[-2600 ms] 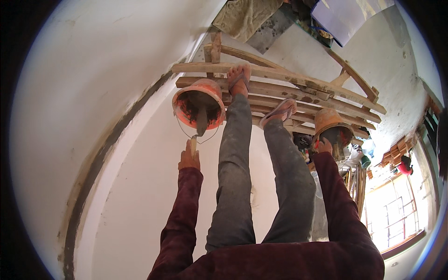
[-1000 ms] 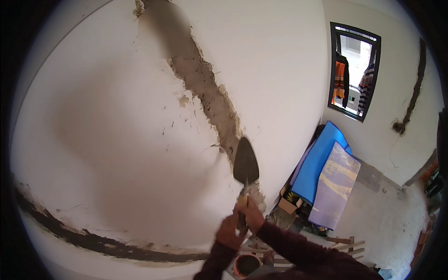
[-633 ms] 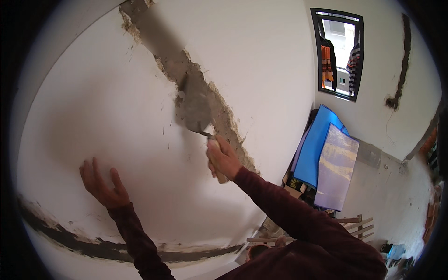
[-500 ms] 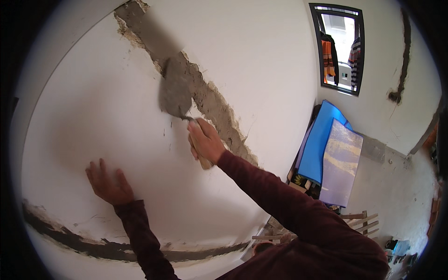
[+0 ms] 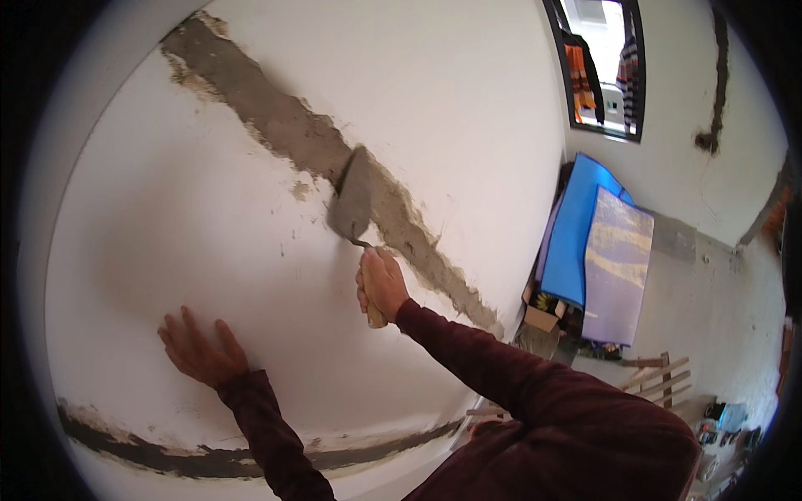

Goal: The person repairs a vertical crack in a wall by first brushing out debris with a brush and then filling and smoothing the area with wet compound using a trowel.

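Observation:
My right hand (image 5: 384, 282) is closed round the wooden handle of a trowel (image 5: 356, 200). The trowel's grey metal blade lies against a strip of grey-brown mortar (image 5: 284, 125) that runs slantwise down the white wall (image 5: 192, 242). Rough, crumbly edges border this strip, and its upper stretch looks fairly smooth. My left hand (image 5: 205, 351) rests on the wall with its fingers spread, lower and to the left of the trowel, and holds nothing.
A second dark mortar strip (image 5: 200, 461) crosses the wall low down. To the right lean a blue mat (image 5: 576, 234) and a purple patterned mat (image 5: 618, 267), beside a cardboard box (image 5: 541, 317). Wooden slats (image 5: 660, 384) stand lower right; a dark-framed window (image 5: 642, 75) is above.
The trowel and my right hand have moved down and right in the view, along the mortar strip. My left hand stays flat on the wall. The whole view has shifted slightly.

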`<state>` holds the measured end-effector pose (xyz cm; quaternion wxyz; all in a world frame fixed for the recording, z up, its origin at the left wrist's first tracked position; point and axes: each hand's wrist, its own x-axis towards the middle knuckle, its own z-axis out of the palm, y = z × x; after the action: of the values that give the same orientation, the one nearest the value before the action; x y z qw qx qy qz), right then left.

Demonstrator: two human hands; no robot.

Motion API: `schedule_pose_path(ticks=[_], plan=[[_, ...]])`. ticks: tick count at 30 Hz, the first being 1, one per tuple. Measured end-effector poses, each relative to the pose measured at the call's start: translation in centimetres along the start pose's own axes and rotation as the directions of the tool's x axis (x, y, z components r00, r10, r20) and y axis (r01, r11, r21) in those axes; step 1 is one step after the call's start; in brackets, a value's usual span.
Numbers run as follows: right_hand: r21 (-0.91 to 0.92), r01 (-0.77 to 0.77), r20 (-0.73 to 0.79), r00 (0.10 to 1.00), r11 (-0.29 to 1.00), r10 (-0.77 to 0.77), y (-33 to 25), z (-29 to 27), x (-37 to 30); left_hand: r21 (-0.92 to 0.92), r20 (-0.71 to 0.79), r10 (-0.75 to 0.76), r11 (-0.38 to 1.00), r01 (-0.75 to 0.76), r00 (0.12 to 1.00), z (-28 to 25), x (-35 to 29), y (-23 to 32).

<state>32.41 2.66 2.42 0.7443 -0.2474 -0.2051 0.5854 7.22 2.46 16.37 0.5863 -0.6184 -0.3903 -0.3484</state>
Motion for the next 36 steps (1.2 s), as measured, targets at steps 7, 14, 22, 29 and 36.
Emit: schedule_pose_path(ticks=[7, 14, 22, 29, 36], plan=[[0.023, 0.165, 0.184, 0.969, 0.986, -0.166, -2.2, 1.5, 1.8, 0.012, -0.071, 0.062, 0.998, -0.062, 0.996, 0.7, 0.3, 1.0], [0.249, -0.11, 0.029, 0.994, 0.962, 0.106, 3.2, -6.1, -1.9, 0.034, -0.049, 0.067, 0.997, -0.065, 0.997, 0.3, 0.5, 1.4], [0.031, 0.171, 0.209, 0.962, 0.985, -0.174, -1.0, 2.7, 0.7, 0.052, -0.049, 0.079, 0.996, -0.076, 0.996, 0.9, -0.5, 0.5], [0.215, -0.054, 0.072, 0.997, 0.975, 0.039, 1.3, -3.6, 0.4, 0.046, -0.134, 0.123, 0.992, -0.117, 0.983, 2.1, 0.4, 0.7], [0.404, -0.231, -0.105, 0.95, 0.885, 0.295, 10.8, -11.0, -4.1, 0.169, -0.119, 0.181, 0.973, -0.16, 0.976, 3.2, -1.7, -4.1]])
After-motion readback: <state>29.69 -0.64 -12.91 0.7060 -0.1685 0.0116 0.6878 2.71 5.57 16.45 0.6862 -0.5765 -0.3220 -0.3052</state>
